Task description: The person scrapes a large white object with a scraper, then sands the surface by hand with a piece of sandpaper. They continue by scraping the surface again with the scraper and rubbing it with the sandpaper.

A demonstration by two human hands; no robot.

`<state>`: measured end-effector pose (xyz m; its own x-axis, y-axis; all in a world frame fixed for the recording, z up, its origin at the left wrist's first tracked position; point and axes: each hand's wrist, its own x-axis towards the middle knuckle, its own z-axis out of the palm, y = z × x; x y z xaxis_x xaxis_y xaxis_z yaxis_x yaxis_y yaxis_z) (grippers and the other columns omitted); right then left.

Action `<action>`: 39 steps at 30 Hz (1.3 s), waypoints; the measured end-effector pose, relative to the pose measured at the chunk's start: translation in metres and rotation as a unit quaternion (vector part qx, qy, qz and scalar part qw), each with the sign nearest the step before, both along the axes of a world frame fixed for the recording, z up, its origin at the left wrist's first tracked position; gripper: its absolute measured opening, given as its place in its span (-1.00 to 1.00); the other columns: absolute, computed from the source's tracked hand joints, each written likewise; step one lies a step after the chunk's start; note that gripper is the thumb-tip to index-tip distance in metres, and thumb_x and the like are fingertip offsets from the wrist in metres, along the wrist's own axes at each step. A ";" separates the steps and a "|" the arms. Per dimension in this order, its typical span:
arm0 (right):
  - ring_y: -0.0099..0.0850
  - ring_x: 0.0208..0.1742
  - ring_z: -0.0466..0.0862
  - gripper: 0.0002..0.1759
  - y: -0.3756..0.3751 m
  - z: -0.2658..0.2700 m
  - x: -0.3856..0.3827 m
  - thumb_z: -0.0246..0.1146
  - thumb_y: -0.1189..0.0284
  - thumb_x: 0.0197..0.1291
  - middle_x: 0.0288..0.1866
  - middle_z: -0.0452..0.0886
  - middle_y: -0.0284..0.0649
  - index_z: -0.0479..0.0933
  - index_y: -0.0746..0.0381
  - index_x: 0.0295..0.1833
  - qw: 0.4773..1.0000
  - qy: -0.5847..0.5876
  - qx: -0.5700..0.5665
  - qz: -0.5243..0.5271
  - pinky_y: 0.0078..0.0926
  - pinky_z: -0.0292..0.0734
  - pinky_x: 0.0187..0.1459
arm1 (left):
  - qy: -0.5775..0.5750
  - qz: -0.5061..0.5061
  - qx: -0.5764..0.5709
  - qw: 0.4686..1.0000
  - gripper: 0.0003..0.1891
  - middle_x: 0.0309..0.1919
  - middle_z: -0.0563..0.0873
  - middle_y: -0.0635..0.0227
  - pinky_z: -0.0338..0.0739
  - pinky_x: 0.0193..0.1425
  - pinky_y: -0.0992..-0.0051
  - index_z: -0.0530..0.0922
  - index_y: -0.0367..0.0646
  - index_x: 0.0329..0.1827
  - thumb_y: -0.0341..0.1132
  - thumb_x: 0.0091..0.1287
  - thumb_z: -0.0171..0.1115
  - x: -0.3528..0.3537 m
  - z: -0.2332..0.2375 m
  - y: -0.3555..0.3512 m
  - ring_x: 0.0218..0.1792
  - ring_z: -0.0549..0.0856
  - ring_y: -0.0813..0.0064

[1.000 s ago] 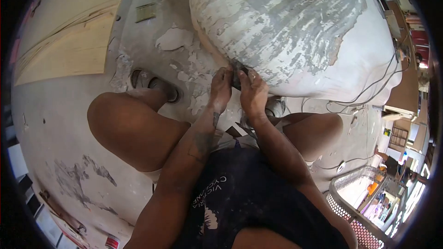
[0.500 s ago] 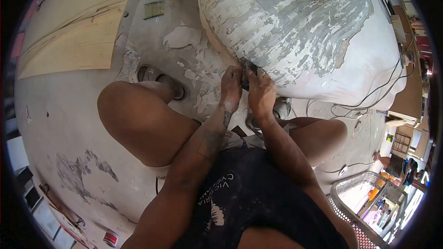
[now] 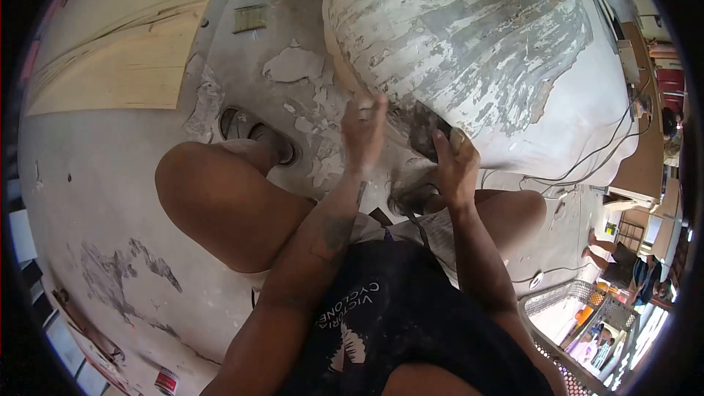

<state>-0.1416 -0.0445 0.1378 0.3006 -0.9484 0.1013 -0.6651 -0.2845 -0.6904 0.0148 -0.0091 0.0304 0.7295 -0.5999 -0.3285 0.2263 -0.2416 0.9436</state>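
A large rounded white form (image 3: pixel 506 37) with peeling, streaked grey patches rises in front of me. At its lower edge, my right hand (image 3: pixel 458 165) grips a dark, flat, roughly rectangular piece (image 3: pixel 427 132), thumb on its face. The piece is held along the edge of the form; its exact kind is not clear. My left hand (image 3: pixel 363 136) is raised to the left of the piece, apart from it. Its fingers are loosely bent with a gap to the thumb, and nothing shows in them.
Pale flakes (image 3: pixel 295 64) litter the floor between my feet and the form. A plywood sheet (image 3: pixel 110 66) lies at upper left, near a small greenish rectangular piece (image 3: pixel 250 18). Cables (image 3: pixel 587 165) run on the right. A plastic basket (image 3: pixel 543 308) stands at lower right; another person (image 3: pixel 623 264) is beyond it.
My left hand has let go of the dark piece and drawn slightly left. My right hand has moved right and down with the piece, exposing more of it.
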 end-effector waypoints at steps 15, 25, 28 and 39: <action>0.05 -0.14 0.78 -0.66 0.017 -0.002 0.016 0.30 0.36 0.43 -0.14 0.76 0.17 0.65 0.42 0.12 0.997 0.029 -0.027 0.072 -0.15 0.63 -0.04 | -0.065 0.019 0.031 0.997 -0.59 -0.45 0.64 0.00 0.44 -0.22 0.15 0.54 -0.37 -0.33 -0.14 0.53 0.30 0.009 -0.006 0.012 -0.43 0.54 0.14; 0.17 -0.11 0.77 -0.70 -0.007 -0.015 0.070 0.28 0.40 0.38 -0.15 0.76 0.17 0.64 0.38 0.09 0.969 0.165 -0.117 0.143 0.02 0.68 -0.07 | 0.008 0.065 0.037 0.997 -0.52 -0.13 0.77 -0.14 0.54 0.14 0.08 0.64 -0.41 0.01 -0.02 0.58 0.19 0.011 0.014 0.007 -0.02 0.74 -0.11; 0.18 -0.11 0.76 -0.72 -0.010 -0.008 0.079 0.26 0.42 0.39 -0.13 0.76 0.17 0.64 0.37 0.09 0.966 0.174 -0.103 0.161 0.02 0.68 -0.08 | 0.014 0.054 0.041 0.998 -0.51 -0.01 0.74 -0.17 0.53 0.20 0.02 0.60 -0.41 0.12 -0.03 0.58 0.15 0.009 0.003 0.000 0.05 0.73 -0.20; 0.22 -0.10 0.74 -0.72 0.008 -0.010 0.046 0.25 0.36 0.40 -0.15 0.72 0.23 0.65 0.35 0.06 0.958 0.176 -0.010 0.227 0.06 0.62 -0.06 | 0.021 0.143 0.032 0.989 -0.66 0.10 0.66 -0.13 0.52 0.28 0.11 0.58 -0.26 0.20 -0.18 0.60 0.08 0.016 -0.005 0.004 0.16 0.66 -0.09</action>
<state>-0.0956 -0.0368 0.1281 0.7011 -0.7101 -0.0646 -0.6595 -0.6113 -0.4374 0.0306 -0.0052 0.0253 0.8511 -0.3481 -0.3930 0.3333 -0.2202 0.9168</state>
